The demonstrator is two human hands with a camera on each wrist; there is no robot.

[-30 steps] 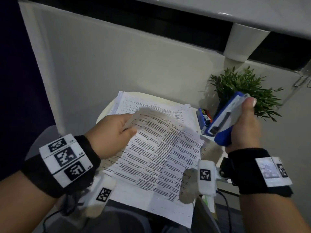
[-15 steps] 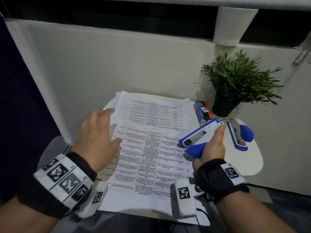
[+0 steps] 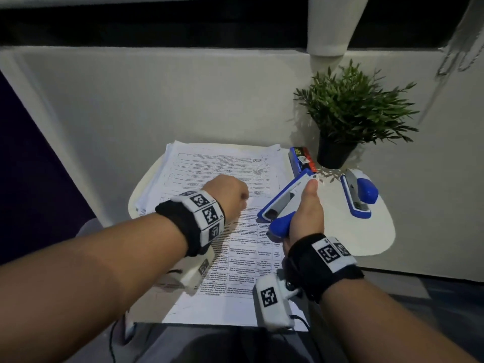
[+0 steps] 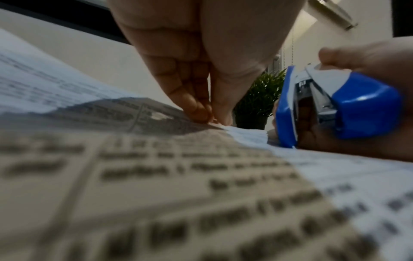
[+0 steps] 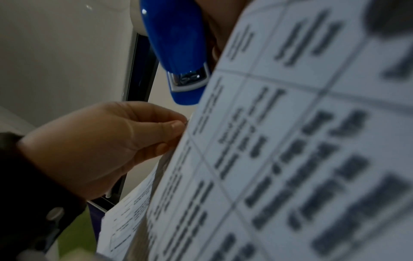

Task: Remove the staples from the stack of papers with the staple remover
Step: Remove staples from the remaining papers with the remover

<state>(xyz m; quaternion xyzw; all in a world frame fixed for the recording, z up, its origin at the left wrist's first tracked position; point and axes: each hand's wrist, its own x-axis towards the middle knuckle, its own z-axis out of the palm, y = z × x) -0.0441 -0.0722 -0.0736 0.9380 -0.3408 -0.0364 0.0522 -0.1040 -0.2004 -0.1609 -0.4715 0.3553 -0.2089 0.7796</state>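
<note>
A stack of printed papers (image 3: 222, 163) lies on a small white table (image 3: 372, 239), with a separate printed sheet (image 3: 243, 258) lying nearer me and overlapping it. My left hand (image 3: 245, 199) has its fingers curled and pinches the far edge of that sheet; the pinch shows close up in the left wrist view (image 4: 212, 118) and the right wrist view (image 5: 178, 130). My right hand (image 3: 303, 213) grips the blue-and-white staple remover (image 3: 282, 200), its nose pointing left and down just right of the left hand. The tool (image 4: 362, 106) hovers close over the paper. No staple is clearly visible.
A second blue-and-white stapler (image 3: 360, 195) lies on the table's right side. A small box of staples (image 3: 301, 159) sits beside a potted green plant (image 3: 351, 113) at the back right. A pale wall panel rises right behind the table.
The sheet my left hand held up now lies flat. The left hand moved right and pinches its far edge. My right hand lowered the staple remover down to the paper.
</note>
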